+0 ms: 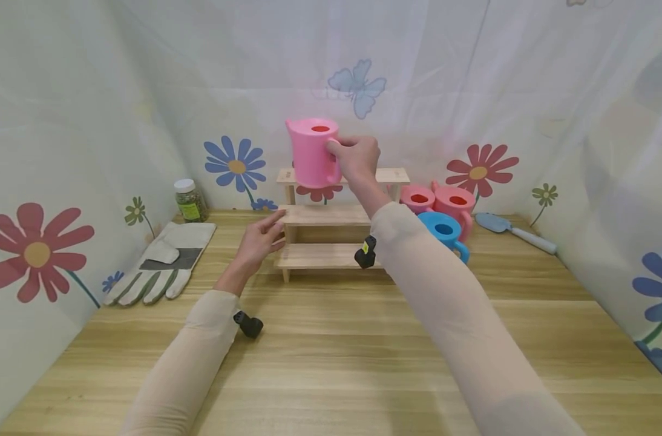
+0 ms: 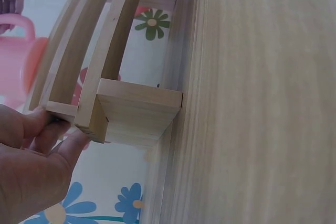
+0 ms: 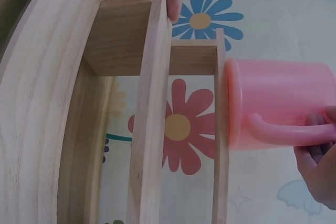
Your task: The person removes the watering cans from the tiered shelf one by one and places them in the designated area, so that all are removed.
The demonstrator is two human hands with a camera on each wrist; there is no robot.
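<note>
My right hand (image 1: 358,158) grips the handle of a pink watering can (image 1: 311,151), held upright with its spout to the left. In the right wrist view the base of the pink watering can (image 3: 283,103) is at the top tier, touching or very close. A three-tier wooden stand (image 1: 331,215) is in the middle of the table. At the left end of its middle tier, my left hand (image 1: 257,242) holds the stand's edge. The left wrist view shows the thumb and fingers of this left hand (image 2: 39,166) about the wood.
Two pink watering cans (image 1: 455,200) and a blue watering can (image 1: 442,230) stand right of the stand, partly behind my right arm. Farther right lies a trowel (image 1: 516,231). At left are a work glove (image 1: 167,260) and a lidded jar (image 1: 189,201). A flowered curtain (image 1: 244,79) backs the table.
</note>
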